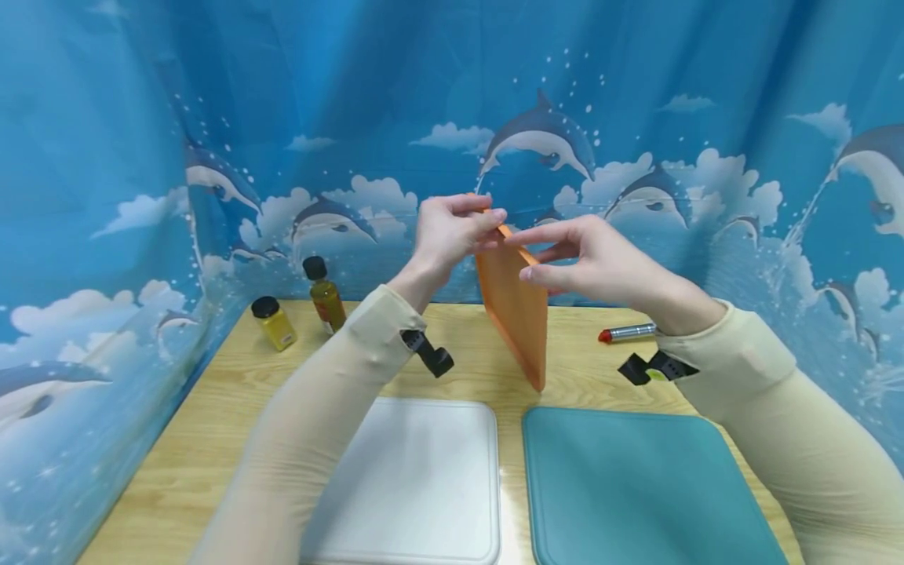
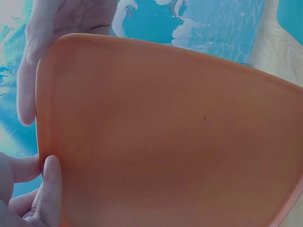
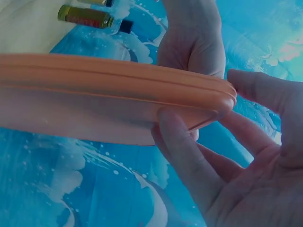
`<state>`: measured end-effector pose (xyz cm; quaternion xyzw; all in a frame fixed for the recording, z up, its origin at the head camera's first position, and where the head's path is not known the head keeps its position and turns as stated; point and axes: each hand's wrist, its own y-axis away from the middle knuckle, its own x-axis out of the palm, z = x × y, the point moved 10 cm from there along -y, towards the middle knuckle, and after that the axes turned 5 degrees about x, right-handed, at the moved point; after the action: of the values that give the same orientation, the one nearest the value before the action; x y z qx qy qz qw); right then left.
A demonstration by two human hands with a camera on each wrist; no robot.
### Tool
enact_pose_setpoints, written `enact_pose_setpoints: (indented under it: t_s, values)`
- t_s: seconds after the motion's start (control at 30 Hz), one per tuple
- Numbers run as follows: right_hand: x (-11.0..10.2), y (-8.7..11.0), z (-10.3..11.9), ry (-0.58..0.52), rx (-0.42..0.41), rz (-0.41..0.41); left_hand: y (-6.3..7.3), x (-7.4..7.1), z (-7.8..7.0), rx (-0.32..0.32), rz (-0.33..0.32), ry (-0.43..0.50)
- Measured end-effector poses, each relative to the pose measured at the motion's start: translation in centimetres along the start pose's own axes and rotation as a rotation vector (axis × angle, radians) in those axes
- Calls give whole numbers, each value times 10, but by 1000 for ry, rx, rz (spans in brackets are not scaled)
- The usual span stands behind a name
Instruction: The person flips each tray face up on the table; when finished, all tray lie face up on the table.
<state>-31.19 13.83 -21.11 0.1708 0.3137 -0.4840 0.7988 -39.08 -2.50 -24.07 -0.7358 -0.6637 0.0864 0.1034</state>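
Note:
An upright orange board with rounded corners and a raised rim stands edge-on toward me, its lower near corner close over the table in the head view. At its top edge my left hand pinches the rim between thumb and fingers; in the left wrist view a fingertip lies on the board's broad face. My right hand is at the near upper corner, fingers long and spread to either side of it. In the right wrist view, the right fingers touch one face while the thumb meets the corner.
A white board and a teal board lie side by side on the wooden table. Back left stand a yellow jar and a dark-capped bottle. A red-tipped lipstick lies back right. A dolphin-print curtain surrounds the table.

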Motion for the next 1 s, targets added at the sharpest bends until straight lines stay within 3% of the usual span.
enact_pose_setpoints:
  t_s: [0.27, 0.53, 0.7, 1.0]
  values:
    - [-6, -14, 12, 198, 38, -13, -2, 7, -1, 12, 18, -10]
    - [-15, -21, 7, 202, 110, 26, -2, 11, 5, 31, 84, 30]
    - [-24, -21, -2, 180, 153, 27, 3, 5, 9, 51, 98, 42]
    - [-30, -18, -10, 259, 199, 4, 8, -10, 42, -30, 102, 59]
